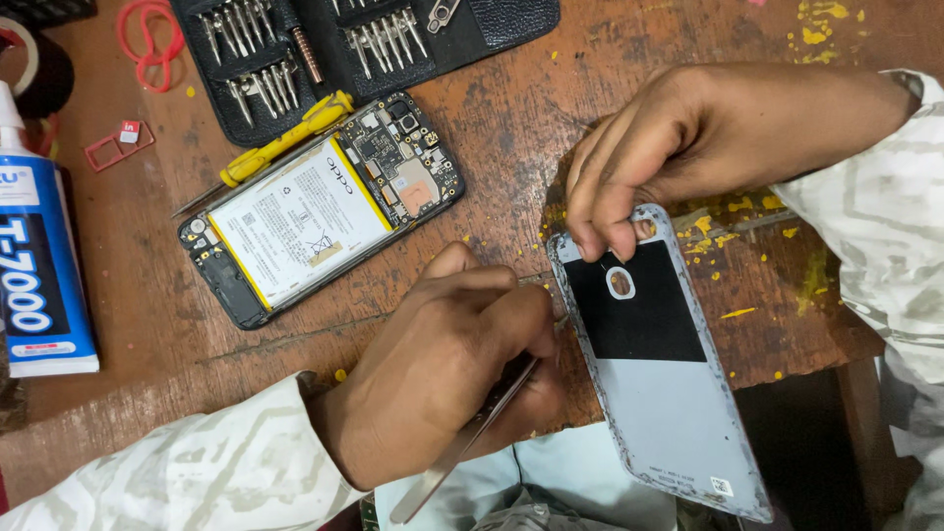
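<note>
The phone back cover [657, 379] lies inner side up on the right part of the wooden desk [511, 128], its lower end jutting past the desk edge; a black pad covers its upper half around a small oval opening. The right hand [678, 147] pins the cover's top edge, fingers curled narrow and pressing down beside the camera cut-out. The left hand [457, 364] is closed around a thin metal pry tool [467, 442], whose tip meets the cover's left rim — by the look of it, scraping or lifting residue along that edge is the step in hand. Carrying on would call for a shallow blade angle and a steady hold from the right hand, so the overhanging cover does not tip. Further left rests the opened phone body [320, 206], battery and circuit board exposed, with a yellow-handled screwdriver [270, 147] lying against its upper edge. Beyond it sits a black case of screwdriver bits [295, 49], and a glue tube [34, 265] lies at the far left.
</note>
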